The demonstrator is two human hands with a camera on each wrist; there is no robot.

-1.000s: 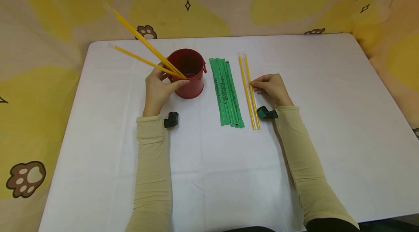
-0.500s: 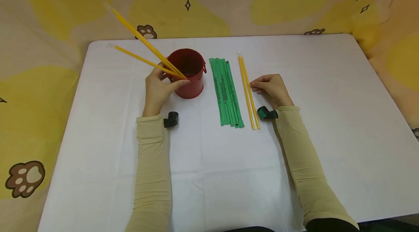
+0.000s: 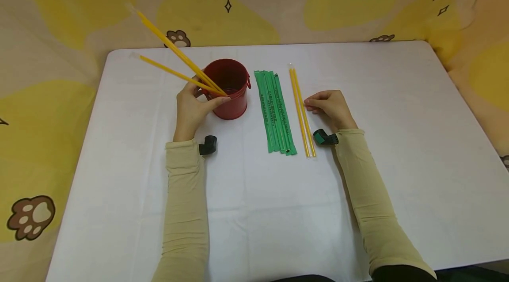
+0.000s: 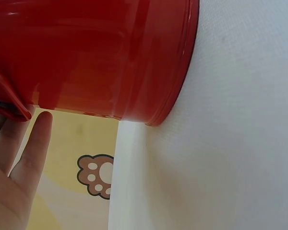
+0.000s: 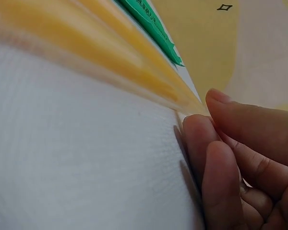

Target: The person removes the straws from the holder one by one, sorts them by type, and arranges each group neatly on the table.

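Note:
My left hand grips the left side of a small red metal bucket, thumb along the near rim and fingers round the far side. Yellow straws in clear wrappers stand in it and lean out to the left; the near rim hides their lower ends. In the left wrist view, the bucket stands upright on the tabletop, fingers beside its ear. Two wrapped yellow straws lie together right of the middle. My right hand pinches the right one's wrapper edge; the right wrist view shows its fingertips there.
Several green paper-wrapped sticks lie side by side between the bucket and the yellow straws. Everything rests on a white table, with a yellow patterned cloth hanging behind it. A black wrist camera sits on the left wrist.
The upper part of the right-hand yellow straw has shifted left against its neighbour since one second ago. Over the last half second nothing visibly moves; the left hand and bucket stay put.

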